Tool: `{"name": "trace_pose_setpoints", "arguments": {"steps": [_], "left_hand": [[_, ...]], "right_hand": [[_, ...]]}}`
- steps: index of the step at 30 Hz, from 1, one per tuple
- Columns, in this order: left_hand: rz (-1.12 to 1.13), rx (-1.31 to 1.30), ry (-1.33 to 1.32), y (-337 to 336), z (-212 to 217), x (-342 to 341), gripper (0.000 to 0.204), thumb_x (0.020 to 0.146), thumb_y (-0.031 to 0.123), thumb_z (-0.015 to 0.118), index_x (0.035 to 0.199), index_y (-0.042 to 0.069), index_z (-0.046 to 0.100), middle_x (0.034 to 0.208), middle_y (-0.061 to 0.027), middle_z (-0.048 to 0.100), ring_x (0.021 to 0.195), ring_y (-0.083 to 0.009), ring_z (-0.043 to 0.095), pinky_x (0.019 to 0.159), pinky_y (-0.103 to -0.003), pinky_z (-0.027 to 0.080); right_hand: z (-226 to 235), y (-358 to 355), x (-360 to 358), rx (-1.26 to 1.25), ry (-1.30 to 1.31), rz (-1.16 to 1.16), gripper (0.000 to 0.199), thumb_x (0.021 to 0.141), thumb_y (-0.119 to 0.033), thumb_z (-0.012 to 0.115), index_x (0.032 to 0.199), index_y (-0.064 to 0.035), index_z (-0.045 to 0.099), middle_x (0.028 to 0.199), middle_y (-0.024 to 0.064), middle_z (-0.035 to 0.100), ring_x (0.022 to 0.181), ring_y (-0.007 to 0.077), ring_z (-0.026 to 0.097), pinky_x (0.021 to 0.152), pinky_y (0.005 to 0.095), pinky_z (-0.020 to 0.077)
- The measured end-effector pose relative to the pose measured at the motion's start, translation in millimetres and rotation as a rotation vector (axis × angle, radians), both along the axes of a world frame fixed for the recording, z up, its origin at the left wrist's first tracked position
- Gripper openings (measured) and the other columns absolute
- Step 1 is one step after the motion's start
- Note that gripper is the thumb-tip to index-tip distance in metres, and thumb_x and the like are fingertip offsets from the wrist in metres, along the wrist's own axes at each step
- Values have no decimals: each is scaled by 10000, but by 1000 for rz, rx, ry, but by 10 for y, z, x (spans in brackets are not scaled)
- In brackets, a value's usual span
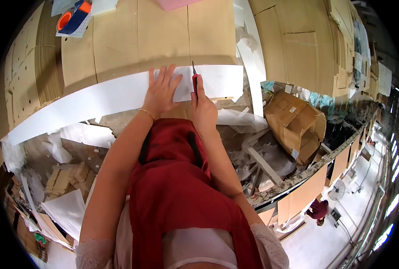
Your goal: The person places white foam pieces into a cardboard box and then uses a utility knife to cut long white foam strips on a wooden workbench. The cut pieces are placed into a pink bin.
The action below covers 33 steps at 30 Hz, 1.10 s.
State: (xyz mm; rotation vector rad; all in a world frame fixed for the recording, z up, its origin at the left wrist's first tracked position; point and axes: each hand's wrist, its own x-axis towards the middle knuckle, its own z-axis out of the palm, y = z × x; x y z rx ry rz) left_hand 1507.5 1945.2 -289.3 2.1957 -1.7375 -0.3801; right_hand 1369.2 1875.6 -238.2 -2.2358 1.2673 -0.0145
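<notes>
A long white foam sheet (pixel 96 96) lies across the front edge of a cardboard-covered worktable (pixel 132 36). My left hand (pixel 160 91) presses flat on the sheet with fingers spread. My right hand (pixel 201 105) grips a red-handled utility knife (pixel 194 80), blade tip pointing away from me and resting on the white sheet just right of my left hand. The sheet's right end (pixel 224 80) lies beyond the knife.
A tape dispenser, orange and blue (pixel 74 15), sits at the table's far left. An upright white strip (pixel 251 58) stands to the right. Below the table lie white foam scraps (pixel 65 210), wood offcuts (pixel 69 177) and an open cardboard box (pixel 298 123). Flat cardboard stacks (pixel 307 45) fill the right.
</notes>
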Motion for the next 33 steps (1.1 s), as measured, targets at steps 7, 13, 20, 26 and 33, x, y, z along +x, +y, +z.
{"name": "trace_pose_setpoints", "arguments": {"steps": [7, 13, 20, 26, 33], "left_hand": [[2, -5, -13, 9, 7, -2, 818, 490, 321, 786, 1218, 126, 470, 1381, -140, 322, 1261, -334, 323, 1022, -588, 182], [-2, 40, 16, 7, -26, -7, 821, 510, 330, 786, 1241, 135, 467, 1401, -132, 306, 1277, -334, 308, 1035, -580, 160], [7, 50, -52, 3, 19, -30, 773, 536, 353, 798, 1217, 153, 491, 1374, -102, 336, 1252, -297, 327, 1019, -582, 193], [32, -9, -39, -2, -58, -26, 787, 513, 331, 808, 1208, 148, 485, 1394, -106, 321, 1282, -306, 303, 1022, -594, 185], [-62, 83, -13, 69, 77, 26, 969, 523, 448, 793, 1345, 162, 368, 1497, -119, 169, 1379, -308, 169, 1045, -635, 100]], "right_hand": [[-126, -45, 33, -160, 92, 55, 560, 900, -237, 516, 1413, -172, 303, 590, 134, 558, 520, 299, 587, 452, 417, 468], [-98, -98, 31, -7, 95, 44, 534, 907, -195, 481, 1407, -174, 297, 642, 194, 595, 580, 385, 592, 532, 475, 468], [57, 261, -278, 94, 222, -3, 544, 901, -211, 486, 1411, -194, 295, 596, 179, 578, 545, 381, 575, 513, 474, 456], [516, 691, -998, 226, 323, 53, 558, 896, -216, 512, 1411, -177, 302, 703, 189, 619, 573, 377, 590, 532, 459, 464], [23, 22, -263, -9, -356, -158, 570, 894, -89, 490, 1415, -88, 258, 1056, 235, 546, 922, 409, 549, 750, 451, 447]]}}
